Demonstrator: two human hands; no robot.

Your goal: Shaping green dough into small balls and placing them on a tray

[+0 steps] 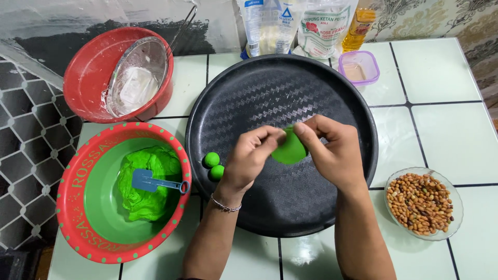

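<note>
My left hand (249,155) and my right hand (332,150) meet over the big black round tray (233,98) and together pinch a flattened disc of green dough (289,149). Two small green dough balls (213,166) lie at the tray's left rim, just left of my left wrist. A red-rimmed green bowl (83,207) at the front left holds a lump of green dough (150,181) with a blue scraper (148,181) lying on it.
A glass dish of peanuts (423,203) sits at the right. A red basin (91,72) with a metal sieve (137,75) stands back left. Flour bags (295,26), an oil bottle (359,23) and a small purple tub (359,67) line the back wall.
</note>
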